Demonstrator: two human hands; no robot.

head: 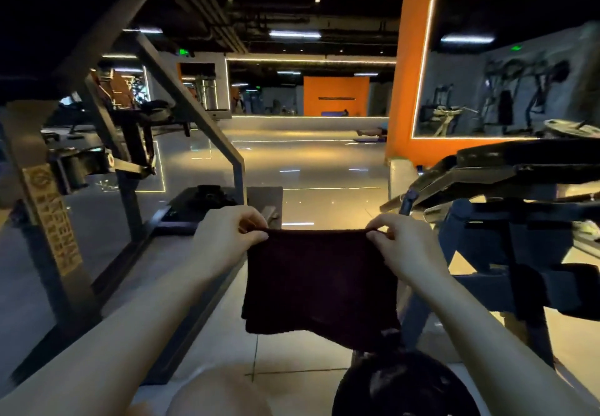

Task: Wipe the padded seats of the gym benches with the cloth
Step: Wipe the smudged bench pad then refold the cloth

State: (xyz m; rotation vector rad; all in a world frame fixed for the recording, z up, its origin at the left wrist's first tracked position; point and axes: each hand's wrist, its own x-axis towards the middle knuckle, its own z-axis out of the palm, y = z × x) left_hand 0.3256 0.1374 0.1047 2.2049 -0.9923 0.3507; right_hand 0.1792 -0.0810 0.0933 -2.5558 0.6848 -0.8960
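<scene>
Frame: grey steel gym machine frame at left, on the pale tiled floor.
Left hand: pinches the cloth's upper left corner.
Cloth: dark maroon rectangular cloth hangs stretched between both hands, above the floor.
Right hand: pinches the upper right corner.
Bench: black padded gym bench at right, apart from the cloth.

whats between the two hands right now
In the head view, the top edge of the dark cloth stretches between the left hand and the right hand. Each pinches an upper corner, and the rest hangs below, above the tiled floor.
</scene>
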